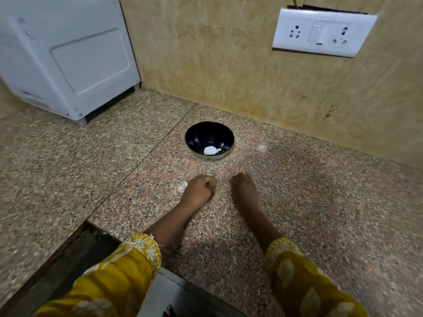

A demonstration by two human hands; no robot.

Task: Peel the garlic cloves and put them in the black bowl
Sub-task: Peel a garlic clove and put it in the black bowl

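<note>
On the speckled granite counter (pixel 320 202), with a white appliance (pixel 68 58) at 10 o'clock and a socket plate (pixel 322 33) at 2 o'clock, the black bowl (pixel 209 140) stands at 12 o'clock from the hands. The left hand (pixel 199 188) is curled into a fist and the right hand (pixel 242 186) lies apart with its fingers bent under; I cannot tell if either holds something. Pale peeled garlic (pixel 210 150) lies in the bowl with its long axis from 9 to 3 o'clock, and a white garlic piece (pixel 182 186) lies at 9 o'clock just beside the left hand, its long axis from 1 to 7 o'clock.

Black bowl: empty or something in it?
Not empty. The black bowl stands upright with a few pale garlic pieces at its bottom.
</note>
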